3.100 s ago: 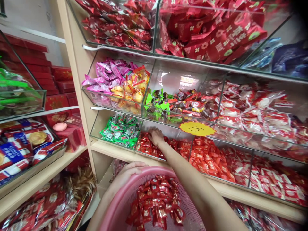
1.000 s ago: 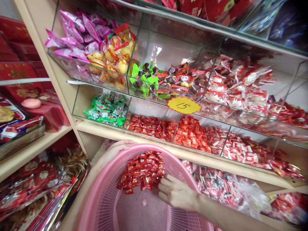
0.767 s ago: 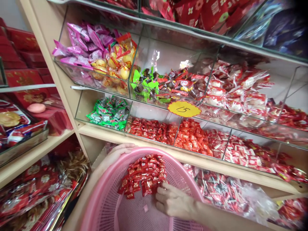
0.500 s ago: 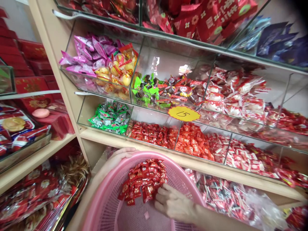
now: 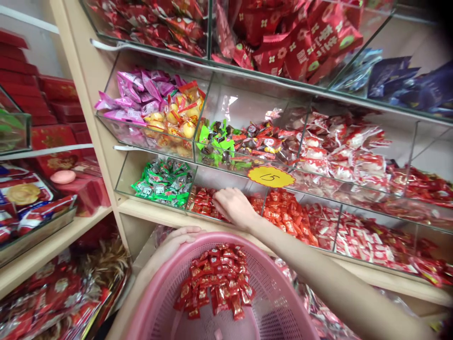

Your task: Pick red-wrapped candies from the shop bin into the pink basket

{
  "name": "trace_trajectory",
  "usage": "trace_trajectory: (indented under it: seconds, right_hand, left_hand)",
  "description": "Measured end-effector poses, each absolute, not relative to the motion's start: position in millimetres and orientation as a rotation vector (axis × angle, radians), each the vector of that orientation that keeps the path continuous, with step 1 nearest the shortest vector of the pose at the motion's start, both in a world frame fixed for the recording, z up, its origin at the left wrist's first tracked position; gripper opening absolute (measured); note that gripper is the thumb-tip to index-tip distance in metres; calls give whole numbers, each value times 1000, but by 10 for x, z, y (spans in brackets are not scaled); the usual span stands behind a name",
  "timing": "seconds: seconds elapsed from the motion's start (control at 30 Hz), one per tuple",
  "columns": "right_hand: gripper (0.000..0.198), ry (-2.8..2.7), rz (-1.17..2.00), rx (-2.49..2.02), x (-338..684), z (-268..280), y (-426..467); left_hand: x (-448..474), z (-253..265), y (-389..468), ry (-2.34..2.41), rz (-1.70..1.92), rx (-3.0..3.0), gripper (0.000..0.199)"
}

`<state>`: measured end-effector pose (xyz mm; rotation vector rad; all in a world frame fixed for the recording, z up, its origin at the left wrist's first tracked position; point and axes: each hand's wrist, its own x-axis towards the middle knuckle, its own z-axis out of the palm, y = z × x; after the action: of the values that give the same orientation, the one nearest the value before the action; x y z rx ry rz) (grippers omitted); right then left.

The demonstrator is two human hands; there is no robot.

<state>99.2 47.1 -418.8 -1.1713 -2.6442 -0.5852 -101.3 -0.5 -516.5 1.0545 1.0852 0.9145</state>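
A pink perforated plastic basket holds a pile of small red-wrapped candies. My left hand is closed over its upper left rim, fingers lying across the edge. Farther up, my right hand reaches over the basket into a glass shelf compartment of dark red wrapped candies. Its fingers curl down among them, and the fingertips and anything in them are hidden. Green-wrapped candies fill the compartment to the left, orange-red ones the one to the right.
Glass dividers and front panels edge the candy bins. A yellow price tag marked 15 hangs just above my right hand. A wooden upright stands at left beside shelves of red boxes. Bagged sweets lie below on both sides.
My right hand has moved from the basket up into the dark red candy compartment. More red candies lie at the pile's lower right. My left hand stays on the rim.
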Motion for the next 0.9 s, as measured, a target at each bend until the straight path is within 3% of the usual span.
trace_trajectory:
  seconds: [0.1, 0.23, 0.5, 0.9]
  right_hand:
    - [25, -2636, -506, -1554, 951, -4202, 888]
    - [33, -2627, -411, -1734, 996, -4369, 1246]
    - [31, -2661, -267, -1803, 1054, -4479, 1400]
    - [36, -2628, -317, -1776, 956, -4520, 1387]
  left_hand:
    - [-1022, -5216, 12, 1016, 908, 1022, 41]
    - [-1031, -5217, 7, 960, 924, 1020, 34]
    - [-1066, -5251, 42, 941, 912, 1078, 28]
    - [-1061, -5267, 42, 920, 912, 1023, 32]
